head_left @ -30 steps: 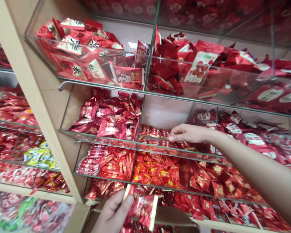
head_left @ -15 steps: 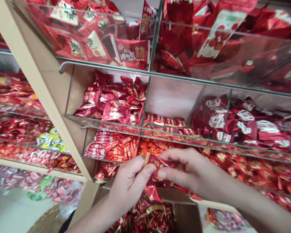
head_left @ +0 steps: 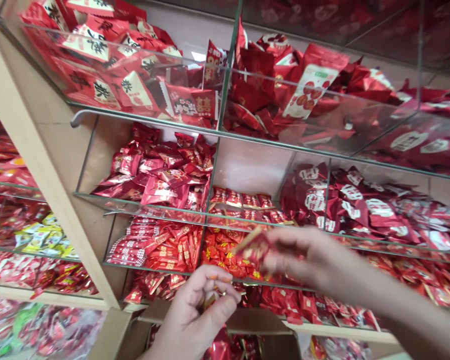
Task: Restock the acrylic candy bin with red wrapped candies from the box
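Observation:
My right hand [head_left: 303, 255] pinches red candy packets [head_left: 253, 246] with gold edges, smeared a little by motion. It is in front of the lower shelf, close to the orange-red candies [head_left: 223, 255]. My left hand [head_left: 200, 310] is lower and to the left, its fingers curled in towards the thumb. A bit of gold shows inside the curl, but I cannot make out what it is. Beneath both hands is an open cardboard box [head_left: 281, 345] with red wrapped candies [head_left: 247, 345] in it, partly hidden by my left hand.
Clear-fronted shelves hold dark red packets [head_left: 161, 170], small gold-edged packets [head_left: 243, 200], maroon packets [head_left: 382, 210] and large red packets [head_left: 108, 45]. Glass dividers and a wooden upright [head_left: 33, 150] separate sections. Bagged candies [head_left: 52, 325] lie low at the left.
My hands have come apart. The right one has moved slightly up and right of the left with the candy packets, while the left has dropped lower. The view has shifted, showing more upper shelf.

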Tool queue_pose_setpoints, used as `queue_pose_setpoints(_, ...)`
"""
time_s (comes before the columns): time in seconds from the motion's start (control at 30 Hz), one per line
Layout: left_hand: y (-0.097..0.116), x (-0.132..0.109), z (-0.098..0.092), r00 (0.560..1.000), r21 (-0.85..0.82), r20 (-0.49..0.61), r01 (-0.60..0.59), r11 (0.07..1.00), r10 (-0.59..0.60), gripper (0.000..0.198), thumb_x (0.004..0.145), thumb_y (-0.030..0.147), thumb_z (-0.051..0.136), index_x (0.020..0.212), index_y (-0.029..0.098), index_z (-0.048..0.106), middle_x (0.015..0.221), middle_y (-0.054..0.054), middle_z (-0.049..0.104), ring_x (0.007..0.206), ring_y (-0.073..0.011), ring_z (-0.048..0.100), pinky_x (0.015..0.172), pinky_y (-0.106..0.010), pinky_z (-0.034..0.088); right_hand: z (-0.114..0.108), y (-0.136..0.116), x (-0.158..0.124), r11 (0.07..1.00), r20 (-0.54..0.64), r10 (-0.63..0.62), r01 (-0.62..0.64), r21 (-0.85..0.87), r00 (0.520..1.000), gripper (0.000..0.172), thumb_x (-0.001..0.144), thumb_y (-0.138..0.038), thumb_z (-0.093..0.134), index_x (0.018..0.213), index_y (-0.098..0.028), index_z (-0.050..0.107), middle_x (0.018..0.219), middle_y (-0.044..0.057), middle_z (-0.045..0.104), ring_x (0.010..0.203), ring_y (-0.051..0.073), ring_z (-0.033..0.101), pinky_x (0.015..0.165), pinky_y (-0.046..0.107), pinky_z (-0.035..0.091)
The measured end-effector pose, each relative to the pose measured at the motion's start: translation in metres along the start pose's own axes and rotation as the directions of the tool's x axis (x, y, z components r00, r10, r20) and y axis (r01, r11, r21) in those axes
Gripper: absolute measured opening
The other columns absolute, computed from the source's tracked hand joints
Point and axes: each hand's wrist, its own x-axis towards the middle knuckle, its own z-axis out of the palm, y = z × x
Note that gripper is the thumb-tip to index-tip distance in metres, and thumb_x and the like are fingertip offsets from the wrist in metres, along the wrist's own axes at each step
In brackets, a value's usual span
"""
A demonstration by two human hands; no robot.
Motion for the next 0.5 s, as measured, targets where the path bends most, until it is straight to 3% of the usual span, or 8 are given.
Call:
queue_pose_setpoints(0.07, -0.001, 0.000, -0.001, 0.999, 0.058, -0.034, 0.012, 0.998, -0.011, 0.019, 0.075, 0.039, 0.054, 0.084, 0.022, 0.055, 0.072, 0.001, 0.062, 0.068, -0.0122, 0.053, 0.062, -0.021, 0.039, -0.031, -0.004, 0.022, 0.975, -0.211, -0.030, -0.018, -0.222, 0.977, 0.025, 0.073, -0.040, 0.056, 0.087, -0.021, 0.065, 0.079, 0.003, 0.066, 0.070, 0.017, 0.058, 0.061, 0.028, 0.046)
queue_pose_setpoints(0.13, -0.001, 0.000, -0.002, 0.999, 0.107, -0.042, 0.038, 0.994, -0.034, 0.019, 0.075, 0.039, 0.053, 0.082, 0.022, 0.056, 0.070, 0.001, 0.060, 0.067, -0.0126, 0.052, 0.061, -0.022, 0.038, -0.056, -0.001, 0.049, 0.910, -0.379, -0.011, -0.148, -0.387, 0.925, 0.026, 0.070, -0.040, 0.059, 0.082, -0.017, 0.064, 0.071, 0.003, 0.065, 0.063, 0.017, 0.056, 0.056, 0.027, 0.043)
queue_pose_setpoints(0.2, -0.002, 0.000, -0.002, 0.999, 0.136, -0.009, 0.049, 0.989, -0.048, 0.019, 0.075, 0.039, 0.053, 0.081, 0.021, 0.056, 0.069, 0.000, 0.060, 0.066, -0.0127, 0.052, 0.061, -0.022, 0.038, -0.069, 0.007, 0.079, 0.867, -0.482, 0.099, -0.313, -0.387, 0.871, 0.023, 0.069, -0.036, 0.061, 0.073, -0.014, 0.063, 0.063, 0.003, 0.061, 0.057, 0.015, 0.053, 0.052, 0.026, 0.041)
queue_pose_setpoints(0.33, -0.009, -0.002, -0.003, 0.997, 0.151, 0.035, 0.067, 0.986, -0.073, 0.021, 0.075, 0.040, 0.052, 0.078, 0.020, 0.056, 0.067, 0.000, 0.060, 0.064, -0.0123, 0.052, 0.061, -0.022, 0.038, -0.065, 0.031, 0.128, 0.884, -0.452, 0.375, -0.459, -0.088, 0.809, 0.012, 0.075, -0.022, 0.057, 0.076, -0.010, 0.060, 0.064, 0.003, 0.060, 0.050, 0.010, 0.053, 0.048, 0.023, 0.043)
queue_pose_setpoints(0.5, -0.023, -0.009, -0.012, 0.991, 0.111, 0.001, 0.135, 0.985, -0.136, 0.029, 0.072, 0.048, 0.053, 0.072, 0.018, 0.055, 0.061, 0.002, 0.059, 0.060, -0.0113, 0.050, 0.060, -0.021, 0.039, -0.050, 0.050, 0.149, 0.868, -0.393, 0.418, -0.488, -0.093, 0.819, 0.015, 0.076, -0.020, 0.058, 0.084, -0.008, 0.060, 0.066, 0.005, 0.063, 0.049, 0.009, 0.055, 0.046, 0.020, 0.047)
